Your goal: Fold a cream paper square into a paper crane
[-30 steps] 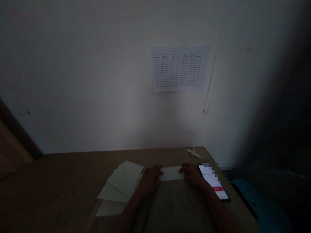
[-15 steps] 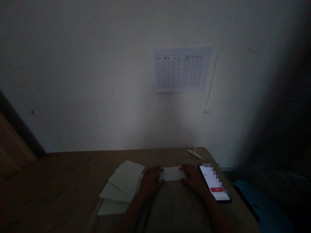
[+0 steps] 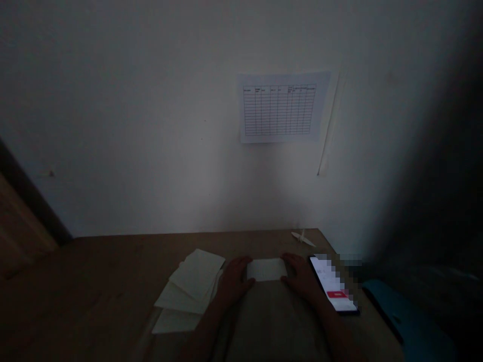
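Observation:
A small white rectangular paper (image 3: pixel 266 270) lies flat on the wooden table (image 3: pixel 105 281), its long side running left to right. My left hand (image 3: pixel 234 279) grips its left end, thumb at the near corner and fingers at the far corner. At the right end, my right hand (image 3: pixel 300 276) holds the paper the same way. Several pale sheets (image 3: pixel 194 276) lie fanned out beside my left forearm, partly overlapping. The scene is dim, so fine finger detail is hard to see.
A lit phone (image 3: pixel 334 284) lies right of my right hand. Near the wall sits a small folded paper figure (image 3: pixel 302 238). A printed table sheet (image 3: pixel 283 108) hangs on the wall. Beyond the table's right edge is a blue object (image 3: pixel 411 322).
The fingers of both hands have shifted slightly at the paper's far corners. The paper and the other objects stay in place.

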Action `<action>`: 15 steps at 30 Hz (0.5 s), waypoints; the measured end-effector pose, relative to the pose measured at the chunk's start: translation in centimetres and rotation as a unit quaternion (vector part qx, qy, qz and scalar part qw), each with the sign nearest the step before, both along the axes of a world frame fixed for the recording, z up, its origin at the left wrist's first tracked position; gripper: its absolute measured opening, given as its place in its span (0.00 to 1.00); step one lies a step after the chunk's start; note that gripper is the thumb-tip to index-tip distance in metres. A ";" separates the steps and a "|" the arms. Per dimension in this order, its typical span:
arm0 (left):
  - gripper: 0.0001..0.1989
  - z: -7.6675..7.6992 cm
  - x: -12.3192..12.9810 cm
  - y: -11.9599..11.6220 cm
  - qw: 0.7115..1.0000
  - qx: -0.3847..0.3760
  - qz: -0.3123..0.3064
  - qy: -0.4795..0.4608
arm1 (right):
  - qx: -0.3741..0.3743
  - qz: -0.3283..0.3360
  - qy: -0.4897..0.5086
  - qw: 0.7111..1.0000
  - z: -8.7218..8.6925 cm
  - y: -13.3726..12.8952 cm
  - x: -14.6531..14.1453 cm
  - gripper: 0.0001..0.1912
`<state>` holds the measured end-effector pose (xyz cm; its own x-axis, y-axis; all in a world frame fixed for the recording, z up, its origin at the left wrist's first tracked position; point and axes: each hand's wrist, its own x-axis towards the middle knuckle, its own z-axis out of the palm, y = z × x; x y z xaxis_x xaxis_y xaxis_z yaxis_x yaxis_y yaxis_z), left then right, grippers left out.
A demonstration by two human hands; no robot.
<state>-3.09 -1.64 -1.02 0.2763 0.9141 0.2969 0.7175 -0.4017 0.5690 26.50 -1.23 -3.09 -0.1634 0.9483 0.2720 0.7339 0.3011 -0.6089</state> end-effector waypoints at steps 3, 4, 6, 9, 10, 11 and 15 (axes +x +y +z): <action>0.31 0.4 0.2 -0.2 1.000 0.005 -0.004 -0.018 | -0.010 -0.011 -0.003 1.000 0.1 0.0 -0.1 0.37; 0.31 0.5 0.3 -0.2 1.000 0.004 -0.006 -0.023 | -0.014 -0.011 -0.004 1.000 0.2 -0.1 -0.1 0.38; 0.31 0.6 0.4 -0.3 0.999 0.002 -0.010 -0.030 | -0.021 -0.012 -0.005 1.000 0.4 -0.1 -0.2 0.38; 0.31 0.9 0.5 -0.3 0.999 -0.007 -0.013 -0.037 | -0.029 -0.016 -0.008 0.999 0.8 -0.3 -0.3 0.41; 0.32 1.0 0.5 -0.4 0.999 -0.012 -0.012 -0.038 | -0.032 -0.018 -0.011 0.999 0.9 -0.3 -0.4 0.41; 0.32 1.1 0.5 -0.4 0.999 -0.019 -0.014 -0.037 | -0.035 -0.019 -0.016 0.999 1.0 -0.4 -0.4 0.42; 0.31 1.4 0.6 -0.6 0.998 -0.037 -0.023 -0.036 | -0.038 -0.013 -0.029 0.999 1.2 -0.4 -0.5 0.42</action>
<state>-2.47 -2.26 0.34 0.2991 0.9208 0.2504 0.6557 -0.3890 0.6471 25.97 -1.60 -1.86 -0.1512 0.9700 0.1904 0.7764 0.2357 -0.5845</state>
